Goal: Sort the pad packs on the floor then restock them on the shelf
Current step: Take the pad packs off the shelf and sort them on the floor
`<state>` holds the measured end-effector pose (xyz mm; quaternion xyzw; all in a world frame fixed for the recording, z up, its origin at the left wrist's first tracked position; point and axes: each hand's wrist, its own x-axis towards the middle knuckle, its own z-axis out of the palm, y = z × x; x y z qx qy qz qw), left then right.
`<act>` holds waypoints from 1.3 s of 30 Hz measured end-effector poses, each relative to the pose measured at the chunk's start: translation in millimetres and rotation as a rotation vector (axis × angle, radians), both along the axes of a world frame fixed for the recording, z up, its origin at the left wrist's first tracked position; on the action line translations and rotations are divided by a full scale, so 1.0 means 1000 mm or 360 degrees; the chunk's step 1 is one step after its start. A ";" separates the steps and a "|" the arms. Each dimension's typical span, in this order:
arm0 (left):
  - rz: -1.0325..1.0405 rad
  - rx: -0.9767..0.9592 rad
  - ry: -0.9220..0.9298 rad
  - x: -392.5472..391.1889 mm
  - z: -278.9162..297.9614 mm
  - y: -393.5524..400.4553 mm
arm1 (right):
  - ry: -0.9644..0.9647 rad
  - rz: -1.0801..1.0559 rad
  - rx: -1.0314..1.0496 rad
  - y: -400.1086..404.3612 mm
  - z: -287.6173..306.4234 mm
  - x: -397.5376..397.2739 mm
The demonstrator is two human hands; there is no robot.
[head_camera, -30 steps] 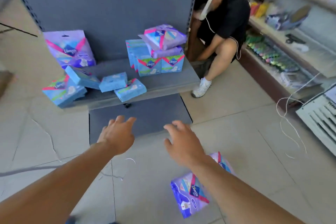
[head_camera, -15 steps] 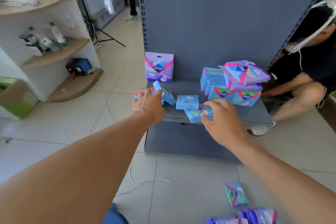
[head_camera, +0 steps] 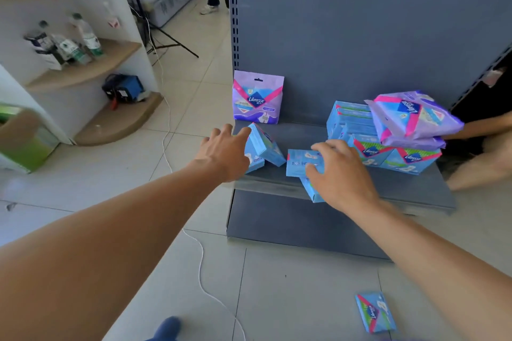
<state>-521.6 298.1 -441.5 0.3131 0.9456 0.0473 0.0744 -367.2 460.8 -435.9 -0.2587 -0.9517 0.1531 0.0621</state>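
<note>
Head view: both hands, left hand (head_camera: 224,155) and right hand (head_camera: 339,171), spread over blue Libresse packs (head_camera: 302,162)

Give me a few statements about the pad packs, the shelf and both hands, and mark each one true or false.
1. A purple Libresse pad pack stands upright at the back left of the grey metal shelf. True.
2. The left hand is lifting that purple pack. False: it reaches a tilted small blue pad box in front.
3. A blue pad pack lies on the tiled floor. True.
4. The right hand rests on the floor. False: it is over flat light-blue pad boxes at the shelf's front edge.
</note>
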 end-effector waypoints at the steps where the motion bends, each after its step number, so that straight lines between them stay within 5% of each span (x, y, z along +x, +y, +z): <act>1: -0.0009 0.0001 -0.0001 -0.006 -0.002 0.005 | 0.0005 -0.0007 -0.0011 0.004 0.000 -0.007; 20: 0.0299 -0.0035 -0.0045 -0.138 -0.055 0.093 | -0.0081 0.0134 -0.0201 0.140 -0.067 -0.112; 32: 0.0579 0.0346 -0.0227 -0.186 -0.081 0.125 | -0.0115 0.0169 -0.0279 0.152 -0.093 -0.157; 39: 0.0831 0.0846 -0.0555 -0.231 -0.104 0.147 | -0.0073 0.0133 -0.0294 0.159 -0.112 -0.177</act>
